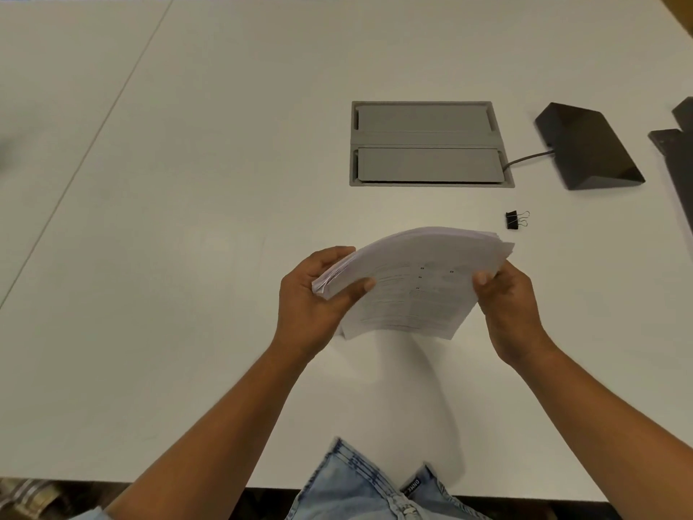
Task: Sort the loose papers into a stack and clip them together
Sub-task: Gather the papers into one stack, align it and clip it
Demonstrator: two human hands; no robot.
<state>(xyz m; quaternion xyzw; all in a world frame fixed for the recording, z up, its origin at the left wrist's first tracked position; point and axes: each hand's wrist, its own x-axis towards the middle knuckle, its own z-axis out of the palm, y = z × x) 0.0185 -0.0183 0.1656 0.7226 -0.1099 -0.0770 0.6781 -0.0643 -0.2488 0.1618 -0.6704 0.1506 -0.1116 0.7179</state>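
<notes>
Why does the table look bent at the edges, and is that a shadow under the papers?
Head view: the wide-angle lens bows the table seam and edges. A soft shadow falls on the table below the paper stack, which the left hand and right hand hold above it. The print on the top sheet is too blurred to read, while the binder clip shows fairly sharp.

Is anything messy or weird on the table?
Only the paper stack: it is held in the air between the left hand and right hand, bowed, with its left-end sheets fanned apart unevenly. The binder clip lies unused on the table. Nothing looks spilled or broken.
</notes>
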